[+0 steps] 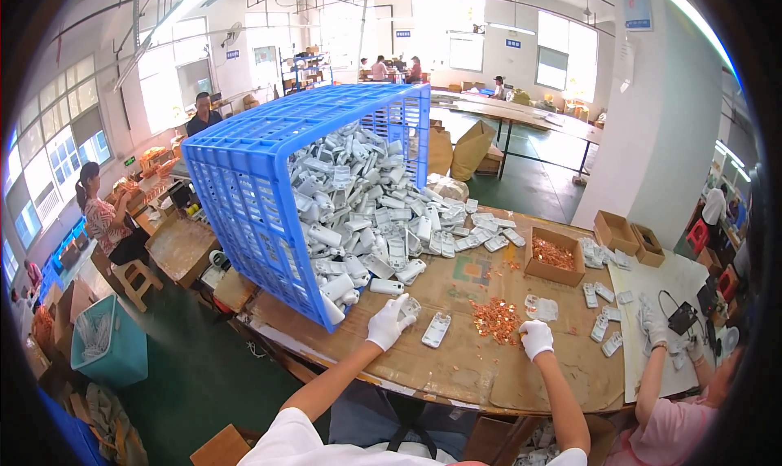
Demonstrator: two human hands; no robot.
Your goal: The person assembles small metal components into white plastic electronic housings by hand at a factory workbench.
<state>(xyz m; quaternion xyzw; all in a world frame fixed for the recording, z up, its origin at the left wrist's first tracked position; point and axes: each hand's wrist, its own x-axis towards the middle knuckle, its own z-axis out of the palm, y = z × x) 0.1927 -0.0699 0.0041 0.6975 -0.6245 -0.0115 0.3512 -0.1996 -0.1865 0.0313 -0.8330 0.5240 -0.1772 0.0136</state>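
My left hand (386, 326), in a white glove, grips a small white plastic casing (410, 308) at its fingertips, close to the front corner of a blue crate. One more white casing (437, 330) lies flat on the cardboard between my hands, its hollow side up. My right hand (536, 339), gloved too, is closed at the right edge of a loose pile of small copper-coloured metal pieces (494, 319); whatever its fingertips hold is too small to make out. Just beyond that hand lies a clear-looking plastic piece (542, 307).
The blue crate (236, 148) lies on its side, white casings (358, 197) spilling out. A cardboard box (555, 253) holds more copper-coloured pieces. Several casings (602, 319) lie at right. Beside me, a co-worker's gloved hand (656, 332) handles parts. A pillar (652, 132) stands behind.
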